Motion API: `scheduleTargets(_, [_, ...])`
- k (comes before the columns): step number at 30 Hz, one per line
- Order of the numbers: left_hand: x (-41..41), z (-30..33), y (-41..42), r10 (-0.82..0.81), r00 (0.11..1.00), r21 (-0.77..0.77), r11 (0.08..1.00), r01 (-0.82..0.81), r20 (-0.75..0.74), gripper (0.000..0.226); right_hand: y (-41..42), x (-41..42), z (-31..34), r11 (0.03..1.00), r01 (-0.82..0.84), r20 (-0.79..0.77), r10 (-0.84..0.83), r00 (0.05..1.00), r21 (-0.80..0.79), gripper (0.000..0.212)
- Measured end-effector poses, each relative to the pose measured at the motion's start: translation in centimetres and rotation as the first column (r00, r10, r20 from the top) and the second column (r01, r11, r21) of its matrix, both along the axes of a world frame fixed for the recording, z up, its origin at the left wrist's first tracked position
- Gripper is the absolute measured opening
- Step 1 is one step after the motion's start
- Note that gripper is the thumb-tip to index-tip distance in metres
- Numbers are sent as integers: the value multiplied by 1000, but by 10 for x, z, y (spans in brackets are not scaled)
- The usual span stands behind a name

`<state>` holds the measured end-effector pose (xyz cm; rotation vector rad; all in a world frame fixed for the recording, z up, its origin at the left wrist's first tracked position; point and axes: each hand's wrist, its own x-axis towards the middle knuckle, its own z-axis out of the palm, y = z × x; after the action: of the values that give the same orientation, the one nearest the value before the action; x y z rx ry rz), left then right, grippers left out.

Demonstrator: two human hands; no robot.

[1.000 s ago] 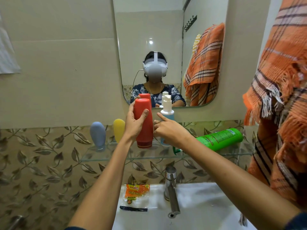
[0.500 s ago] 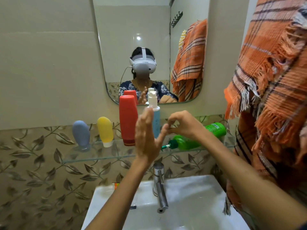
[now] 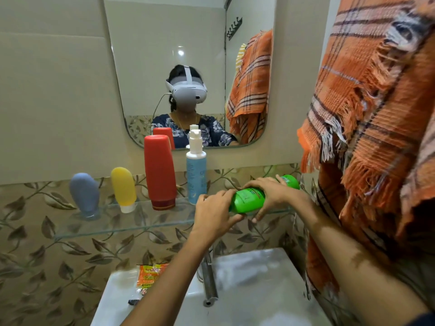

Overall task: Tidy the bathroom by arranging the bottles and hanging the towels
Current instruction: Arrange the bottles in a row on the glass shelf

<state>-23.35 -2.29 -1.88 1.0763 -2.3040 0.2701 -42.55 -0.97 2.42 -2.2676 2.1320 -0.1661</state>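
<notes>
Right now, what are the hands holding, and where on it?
Both hold the green bottle lying on the glass shelf: the left hand grips its cap end, and the right hand wraps around its middle.

Glossy plastic green bottle lies on a clear glass shelf (coarse woven towel beside).

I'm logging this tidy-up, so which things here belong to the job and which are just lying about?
Job: green bottle held in both hands; red bottle; blue pump bottle; yellow tube; grey tube; orange towel.

Lying about: scrub packet; tap.
</notes>
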Motion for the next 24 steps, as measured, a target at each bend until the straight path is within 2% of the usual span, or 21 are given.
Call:
scheduleTargets(4, [0, 3, 1, -4, 1000, -6, 1000, 4, 26, 56, 3, -1, 5, 1000, -20, 30, 20, 999, 0, 79])
scheduleTargets(9, [2, 15, 2, -11, 1000, -77, 997, 9, -25, 44, 0, 1, 15, 998, -50, 67, 52, 996, -30, 61])
scheduleTargets(11, [2, 25, 4, 16, 998, -167, 986, -27, -67, 44, 1, 0, 22, 994, -91, 219, 101, 970, -58, 58])
scheduleTargets(14, [-2, 41, 8, -23, 974, -388, 919, -69, -227, 47, 6, 0, 33, 974, -187, 562, 226, 796, -127, 47])
scheduleTargets(17, [-10, 55, 9, -161, 909, -537, 840, -78, -384, 60, 10, 3, 41, 955, -212, 711, 297, 637, -209, 33])
scheduleTargets(19, [-18, 61, 9, -225, 840, -482, 875, -50, -494, 74, 9, 6, 42, 947, -203, 765, 322, 558, -250, 33])
scheduleTargets(21, [-24, 64, 8, -286, 723, -320, 943, 94, -629, 84, 6, 10, 39, 944, -180, 814, 330, 479, -277, 38])
scheduleTargets(24, [-30, 63, 1, -306, 571, -132, 936, 326, -762, 79, -2, 15, 36, 944, -134, 860, 331, 388, -302, 67])
